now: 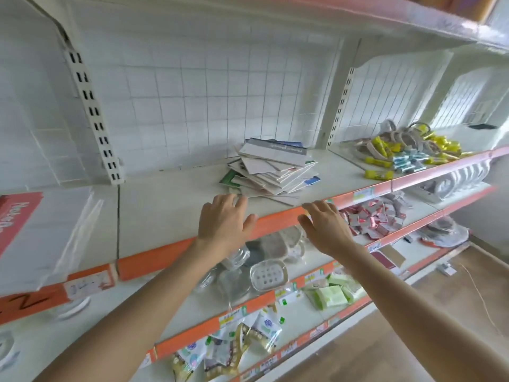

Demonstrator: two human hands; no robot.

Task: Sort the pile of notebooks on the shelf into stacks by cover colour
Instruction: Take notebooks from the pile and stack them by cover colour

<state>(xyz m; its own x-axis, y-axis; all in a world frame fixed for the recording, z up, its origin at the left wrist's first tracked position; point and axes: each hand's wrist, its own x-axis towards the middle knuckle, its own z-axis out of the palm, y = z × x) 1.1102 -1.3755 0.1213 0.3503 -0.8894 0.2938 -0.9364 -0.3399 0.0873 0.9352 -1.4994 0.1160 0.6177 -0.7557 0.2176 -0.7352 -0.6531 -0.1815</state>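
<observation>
Sorting is not yet begun: the pile of notebooks (271, 169) lies jumbled on the shelf (165, 202), twelve o'clock of the hands. Left hand (223, 220) and right hand (326, 228) hover, grips apart, empty. Next: probably pinch the top notebook's edge.

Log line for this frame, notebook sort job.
stage: pre-grasp | left hand: open, near pile | right hand: open, empty | notebooks: one mixed pile, unsorted

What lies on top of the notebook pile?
A pale, grey-banded notebook lies topmost, askew. A blue corner and a green corner show below; other covers are mostly hidden.
</observation>
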